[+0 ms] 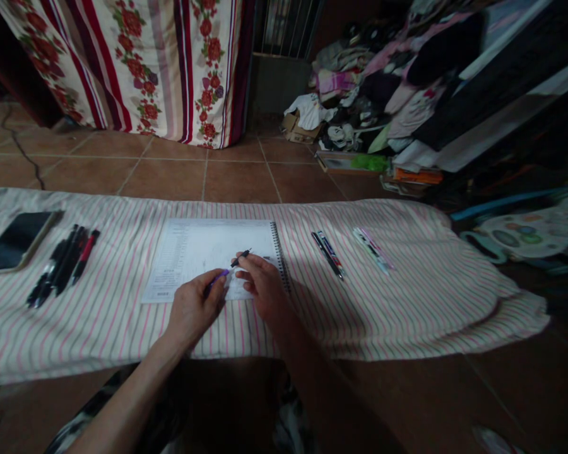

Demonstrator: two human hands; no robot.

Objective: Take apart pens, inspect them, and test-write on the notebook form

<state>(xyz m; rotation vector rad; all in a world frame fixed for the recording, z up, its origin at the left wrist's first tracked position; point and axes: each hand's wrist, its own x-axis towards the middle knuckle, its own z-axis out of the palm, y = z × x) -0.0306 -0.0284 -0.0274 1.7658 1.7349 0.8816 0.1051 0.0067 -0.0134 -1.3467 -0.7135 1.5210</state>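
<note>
A spiral-bound notebook [203, 252] lies open on a striped cloth [383, 302] spread over the floor. My left hand [194, 309] rests at the notebook's near edge, fingers closed round a purple pen [216, 279]. My right hand [262, 284] sits just to its right on the page, pinching a black pen [241, 257] whose tip points up and right. The two hands nearly touch.
Several black and red pens [61, 265] and a dark phone [16, 239] lie at the cloth's left. Two pens [328, 254] and two pale pens [372, 250] lie right of the notebook. A flowered mattress [137, 63] stands behind; piled clothes [383, 82] crowd the right.
</note>
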